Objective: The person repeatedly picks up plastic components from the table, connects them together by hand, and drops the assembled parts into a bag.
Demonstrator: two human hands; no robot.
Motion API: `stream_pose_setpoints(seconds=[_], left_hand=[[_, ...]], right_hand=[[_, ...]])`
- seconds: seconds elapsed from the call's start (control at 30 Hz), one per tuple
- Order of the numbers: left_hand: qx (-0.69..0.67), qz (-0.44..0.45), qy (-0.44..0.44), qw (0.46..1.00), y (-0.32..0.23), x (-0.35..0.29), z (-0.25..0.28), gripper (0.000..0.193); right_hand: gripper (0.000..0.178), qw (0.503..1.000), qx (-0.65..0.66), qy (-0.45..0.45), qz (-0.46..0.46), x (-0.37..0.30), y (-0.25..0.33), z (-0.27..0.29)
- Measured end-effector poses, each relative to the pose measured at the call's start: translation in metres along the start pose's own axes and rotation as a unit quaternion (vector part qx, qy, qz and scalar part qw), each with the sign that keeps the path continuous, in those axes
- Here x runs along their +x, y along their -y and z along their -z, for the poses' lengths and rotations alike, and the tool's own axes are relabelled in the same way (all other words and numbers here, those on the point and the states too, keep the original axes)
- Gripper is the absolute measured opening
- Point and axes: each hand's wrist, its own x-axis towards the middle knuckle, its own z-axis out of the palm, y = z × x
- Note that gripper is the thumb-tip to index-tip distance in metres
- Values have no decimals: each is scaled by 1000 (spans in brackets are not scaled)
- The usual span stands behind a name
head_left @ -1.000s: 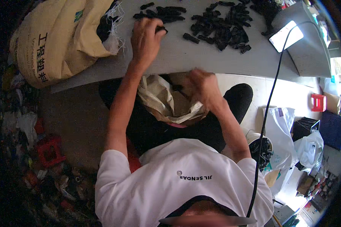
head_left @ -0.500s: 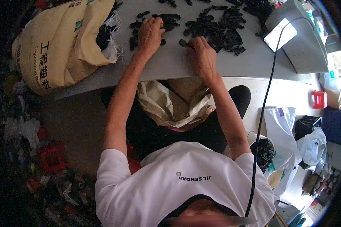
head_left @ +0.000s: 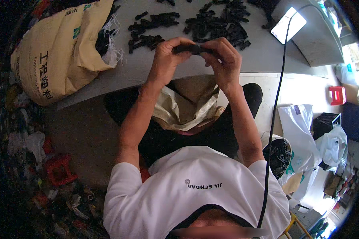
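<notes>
Between my two hands, over the near part of the table, is a dark, elongated plastic part (head_left: 194, 49). My left hand (head_left: 166, 59) pinches its left end between thumb and fingers. At the other end my right hand (head_left: 224, 59) grips it, its fingers curled and partly hiding it. Just beyond my hands, several similar black plastic parts lie in a left pile (head_left: 157, 21) and a larger right pile (head_left: 215, 24). Below the table edge, an opened beige woven sack (head_left: 175, 109) sits between my legs.
A full tan sack (head_left: 56, 47) lies on the table's left. At the right stand a lit white panel (head_left: 288, 25) and a grey box (head_left: 319, 38); a black cable (head_left: 276, 103) hangs down. A bucket of black pieces (head_left: 277, 155) and a red stool (head_left: 337, 95) are on the floor.
My left hand has left the left pile and come toward the right hand. Both hands now meet on the dark part, which the right hand seemed to hold before.
</notes>
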Motion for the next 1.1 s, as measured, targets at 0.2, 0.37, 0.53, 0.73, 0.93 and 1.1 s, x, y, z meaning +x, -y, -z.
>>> stream_pose_setpoints(seconds=[0.2,0.37,0.53,0.73,0.93,1.1], left_hand=[[-50,99,39,993,-11,-19,-8,16],[-110,150,35,982,-23,-30,-15,13],[-45,72,23,996,-19,-42,-18,13],[65,-90,-4,994,-26,-54,-26,27],[169,-111,33,979,-32,-57,-23,33],[192,-128,32,972,-26,-58,-20,29]], right_hand=[[17,998,-52,12,37,-17,1,4],[18,995,-78,5,61,-28,-2,6],[21,991,-96,-14,91,-37,11,4],[18,996,-65,-13,55,-47,14,5],[19,994,-70,-21,84,-48,14,7],[21,995,-70,-5,69,-48,13,7]])
